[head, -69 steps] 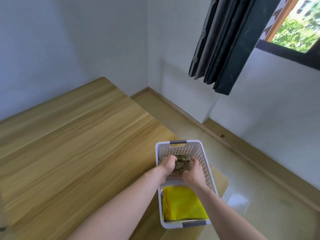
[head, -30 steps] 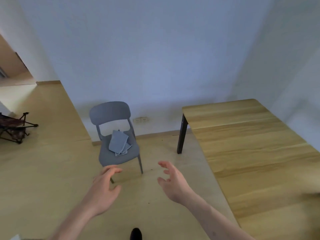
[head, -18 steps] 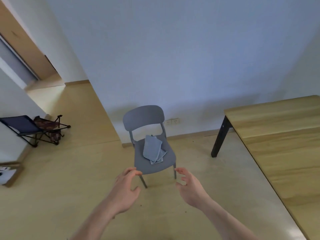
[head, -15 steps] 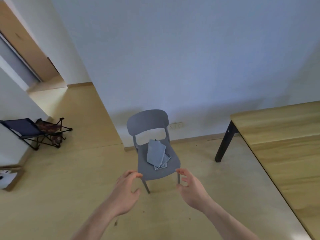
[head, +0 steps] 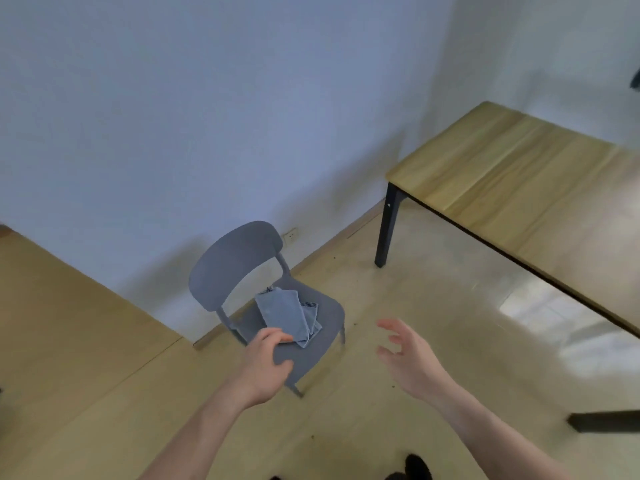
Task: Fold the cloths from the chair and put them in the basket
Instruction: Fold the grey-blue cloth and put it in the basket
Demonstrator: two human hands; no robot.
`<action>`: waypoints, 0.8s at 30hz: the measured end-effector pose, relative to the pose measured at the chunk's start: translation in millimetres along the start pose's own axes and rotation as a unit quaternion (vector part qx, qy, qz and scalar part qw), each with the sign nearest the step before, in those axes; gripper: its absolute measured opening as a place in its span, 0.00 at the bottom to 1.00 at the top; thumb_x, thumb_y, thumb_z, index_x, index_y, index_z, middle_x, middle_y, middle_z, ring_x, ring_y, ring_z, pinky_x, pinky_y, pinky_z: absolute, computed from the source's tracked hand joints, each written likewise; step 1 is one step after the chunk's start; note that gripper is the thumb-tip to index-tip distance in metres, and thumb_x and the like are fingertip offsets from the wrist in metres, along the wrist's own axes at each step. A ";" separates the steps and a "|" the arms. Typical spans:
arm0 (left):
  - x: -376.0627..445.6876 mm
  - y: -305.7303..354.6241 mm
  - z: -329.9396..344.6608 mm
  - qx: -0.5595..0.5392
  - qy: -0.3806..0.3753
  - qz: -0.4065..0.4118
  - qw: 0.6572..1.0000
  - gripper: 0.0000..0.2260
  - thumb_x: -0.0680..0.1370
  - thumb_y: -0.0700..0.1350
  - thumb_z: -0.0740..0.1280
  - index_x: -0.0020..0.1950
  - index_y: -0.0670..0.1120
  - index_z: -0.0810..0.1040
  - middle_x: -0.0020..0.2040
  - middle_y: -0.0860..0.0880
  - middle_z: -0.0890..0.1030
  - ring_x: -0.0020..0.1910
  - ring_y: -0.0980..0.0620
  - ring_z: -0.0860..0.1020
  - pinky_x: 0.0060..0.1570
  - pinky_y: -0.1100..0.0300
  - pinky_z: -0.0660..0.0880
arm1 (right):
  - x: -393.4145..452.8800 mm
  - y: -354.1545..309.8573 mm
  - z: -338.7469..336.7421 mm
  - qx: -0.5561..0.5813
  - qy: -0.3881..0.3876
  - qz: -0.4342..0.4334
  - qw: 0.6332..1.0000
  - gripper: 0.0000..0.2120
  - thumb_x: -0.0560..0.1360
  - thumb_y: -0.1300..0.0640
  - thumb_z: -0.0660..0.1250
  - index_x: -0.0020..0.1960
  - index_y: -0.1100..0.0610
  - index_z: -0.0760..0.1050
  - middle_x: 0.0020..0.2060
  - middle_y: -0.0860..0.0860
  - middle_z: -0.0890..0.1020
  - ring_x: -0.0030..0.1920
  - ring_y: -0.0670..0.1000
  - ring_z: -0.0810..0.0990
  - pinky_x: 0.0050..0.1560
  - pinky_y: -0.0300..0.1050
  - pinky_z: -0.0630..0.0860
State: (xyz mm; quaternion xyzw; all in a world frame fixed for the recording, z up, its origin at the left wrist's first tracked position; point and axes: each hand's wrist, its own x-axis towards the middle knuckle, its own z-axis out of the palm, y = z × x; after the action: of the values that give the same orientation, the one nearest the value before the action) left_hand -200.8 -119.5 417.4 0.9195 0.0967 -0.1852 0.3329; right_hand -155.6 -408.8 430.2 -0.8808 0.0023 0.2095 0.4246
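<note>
1. Both hands are seen reaching forward, empty and with fingers spread; nothing is held in either.
2. The left hand [head: 268, 365] is held over the front part of the grey chair [head: 242, 265], its fingers curled loosely and its fingertips lying just beside the near edge of the cloths in the picture; whether contact is made cannot be told.
3. The right hand [head: 408, 358] is held apart from the chair, over the bare floor [head: 433, 299] to the chair's right, palm turned inward and fingers splayed.
4. A small pile of blue-grey cloths [head: 287, 315] is seen lying on the chair seat, loosely folded, with a striped corner showing at the right side of the pile.
5. The chair is placed near the white wall [head: 207, 116], its backrest towards the wall.
6. A wooden table [head: 519, 178] with black legs is seen to the right, well apart from the chair.
7. The basket is not seen in this view.
</note>
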 end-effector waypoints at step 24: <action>99.3 -83.6 67.3 0.102 -0.061 0.033 0.992 0.20 0.77 0.47 0.65 0.70 0.52 0.75 0.72 0.56 0.66 0.69 0.56 0.70 0.65 0.60 0.69 | 21.3 73.2 101.8 0.050 0.085 0.022 0.995 0.20 0.79 0.57 0.67 0.68 0.42 0.72 0.62 0.41 0.75 0.66 0.46 0.75 0.60 0.41 0.73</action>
State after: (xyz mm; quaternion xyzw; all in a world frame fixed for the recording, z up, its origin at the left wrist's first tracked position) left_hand -153.9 -94.2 281.2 0.9384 0.0264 -0.2382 0.2489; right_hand -186.9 -375.6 311.5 -0.8729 0.0680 0.1426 0.4615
